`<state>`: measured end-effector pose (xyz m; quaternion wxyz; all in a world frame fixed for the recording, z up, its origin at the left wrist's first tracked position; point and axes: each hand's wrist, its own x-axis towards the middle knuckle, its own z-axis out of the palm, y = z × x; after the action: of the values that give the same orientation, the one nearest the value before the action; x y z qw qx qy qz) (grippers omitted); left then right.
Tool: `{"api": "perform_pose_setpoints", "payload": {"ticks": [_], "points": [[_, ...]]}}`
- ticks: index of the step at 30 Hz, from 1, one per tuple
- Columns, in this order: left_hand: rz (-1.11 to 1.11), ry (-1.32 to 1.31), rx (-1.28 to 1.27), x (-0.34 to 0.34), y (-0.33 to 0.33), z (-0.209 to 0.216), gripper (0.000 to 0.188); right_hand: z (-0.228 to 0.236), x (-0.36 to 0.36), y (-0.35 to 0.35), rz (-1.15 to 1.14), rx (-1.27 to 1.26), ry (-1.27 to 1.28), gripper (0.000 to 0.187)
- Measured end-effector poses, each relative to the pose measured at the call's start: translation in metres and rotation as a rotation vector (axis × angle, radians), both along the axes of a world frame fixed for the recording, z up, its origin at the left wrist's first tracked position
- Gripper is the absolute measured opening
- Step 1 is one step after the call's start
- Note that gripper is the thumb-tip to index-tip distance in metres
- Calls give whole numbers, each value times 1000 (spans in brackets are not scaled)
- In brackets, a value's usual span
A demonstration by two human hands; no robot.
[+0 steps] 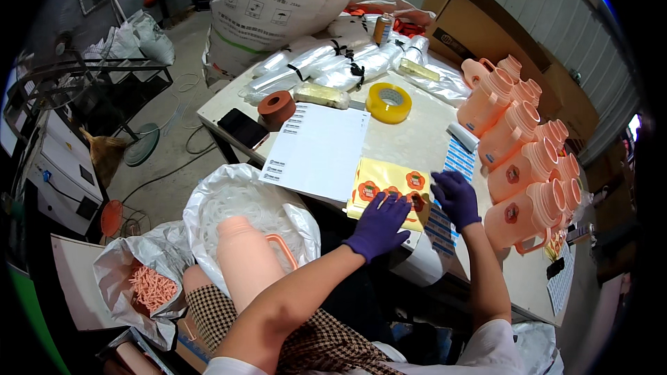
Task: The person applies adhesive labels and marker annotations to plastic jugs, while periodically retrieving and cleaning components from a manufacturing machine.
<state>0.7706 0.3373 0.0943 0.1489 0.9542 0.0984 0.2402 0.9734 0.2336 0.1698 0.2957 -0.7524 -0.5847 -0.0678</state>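
My left hand (379, 226), in a purple glove, lies with its fingers stretched over a yellow sheet of red flower-shaped stickers (375, 170) at the table's front edge. My right hand (457, 200), also gloved in purple, is just off the sheet's right side. Its fingers are curled together; whatever is between them is hidden. A pink plastic jug body (243, 257) with a side handle leans across my lap, partly behind my left forearm. Neither hand touches it. Blue-and-white label strips (458, 160) lie beneath and beyond my right hand.
Several pink jugs (514, 170) stand in rows at the right, some bearing a red sticker. White printed paper (319, 142), yellow tape (389, 103), brown tape (276, 107) and a phone (243, 128) lie farther back. Bags of clear rings (198, 201) and pink pieces (153, 288) stand left.
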Motion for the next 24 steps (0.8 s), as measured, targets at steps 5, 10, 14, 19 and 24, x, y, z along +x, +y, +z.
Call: {"api": "perform_pose_setpoints", "payload": {"ticks": [5, 10, 14, 19, 24], "points": [[-35, 27, -6, -2, 1, -7, 64, -36, -6, -25, -20, -95, -120, 22], [-87, -35, -22, 4, 2, -7, 62, -60, -1, -10, -64, -65, -193, 23], [-46, -42, -32, -10, 14, -15, 60, -59, -18, 18, -31, -141, -196, 28], [-129, -223, -41, 41, -27, -17, 65, -119, 202, -39, -70, 156, 329, 28], [24, -128, 44, -28, -41, 6, 44, 30, -33, 36, -79, 455, 522, 34]]}}
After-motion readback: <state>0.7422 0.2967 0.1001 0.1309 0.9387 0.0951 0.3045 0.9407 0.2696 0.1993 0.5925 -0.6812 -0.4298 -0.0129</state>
